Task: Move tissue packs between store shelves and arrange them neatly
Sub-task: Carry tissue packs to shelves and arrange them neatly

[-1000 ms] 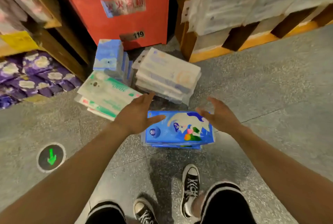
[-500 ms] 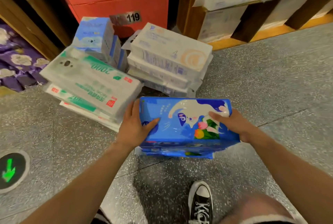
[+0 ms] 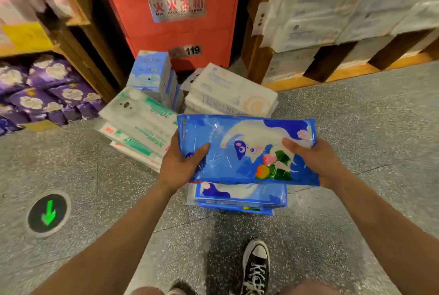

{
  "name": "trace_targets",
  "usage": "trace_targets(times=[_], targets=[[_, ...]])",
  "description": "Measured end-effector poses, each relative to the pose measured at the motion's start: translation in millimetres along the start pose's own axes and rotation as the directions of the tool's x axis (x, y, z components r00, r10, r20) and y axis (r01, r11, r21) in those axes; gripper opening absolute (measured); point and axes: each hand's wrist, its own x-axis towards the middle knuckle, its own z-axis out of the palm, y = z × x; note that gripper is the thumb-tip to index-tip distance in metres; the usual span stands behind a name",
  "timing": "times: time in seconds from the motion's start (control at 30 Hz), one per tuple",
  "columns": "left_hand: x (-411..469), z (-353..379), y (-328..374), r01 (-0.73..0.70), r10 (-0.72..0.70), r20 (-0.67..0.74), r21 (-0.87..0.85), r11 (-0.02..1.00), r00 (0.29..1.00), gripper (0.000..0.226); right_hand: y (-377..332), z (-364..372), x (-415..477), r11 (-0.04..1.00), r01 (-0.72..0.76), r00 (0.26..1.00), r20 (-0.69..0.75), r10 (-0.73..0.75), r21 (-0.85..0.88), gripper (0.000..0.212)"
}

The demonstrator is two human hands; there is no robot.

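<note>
Blue pack (image 3: pixel 247 150): held flat in the air at both ends, over a low stack of like packs, in front of the shelves.
Floor (image 3: pixel 356 116): grey speckled stone, on which all the loose stacks are set.
Red cabinet (image 3: pixel 175 17): stood between the two shelves, marked 119 at its foot.
Right shelf (image 3: pixel 332 74): wooden, loaded with white wrapped packs.
Purple packs (image 3: pixel 47 90): rowed on the bottom level of the left shelf.
Green-white stack (image 3: pixel 140 119): piled askew on the floor, just left of the held pack.
White stack (image 3: pixel 232 95): piled behind the held pack, beside the cabinet's foot.
Pale blue packs (image 3: pixel 149 74): stood on end between the cabinet and the green-white stack.
Blue stack (image 3: pixel 240 197): laid on the floor below the held pack.
Left hand (image 3: pixel 180 164): wrapped round the pack's left edge, thumb on top, fingers underneath.
Right hand (image 3: pixel 316 159): closed round the right edge, thumb laid on top, fingers hidden beneath.
Arrow disc (image 3: pixel 48 212): set in the floor at left, green arrow lit.
Shoe (image 3: pixel 256 266): black laced sneaker, planted near the blue stack.
</note>
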Motion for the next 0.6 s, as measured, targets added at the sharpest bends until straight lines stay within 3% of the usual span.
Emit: trace_targets(times=[0.17,0.37,0.6], targets=[[-64,-81,144,-0.065,0.064,-0.070,-0.017,0.998,0.995,0.040,-141,-10,-93,0.999,0.045,0.997,0.059,-0.044,-0.016,0.028],[-143,-181,312,-0.103,0.103,-0.159,0.006,0.995,0.982,0.076,-305,-22,-213,0.987,0.155,0.980,0.122,-0.158,0.034,0.040],[-236,-274,437,-0.166,0.143,-0.341,-0.040,0.985,0.929,0.053,-444,-19,-316,0.955,0.285,0.919,0.262,-0.296,0.078,0.026]])
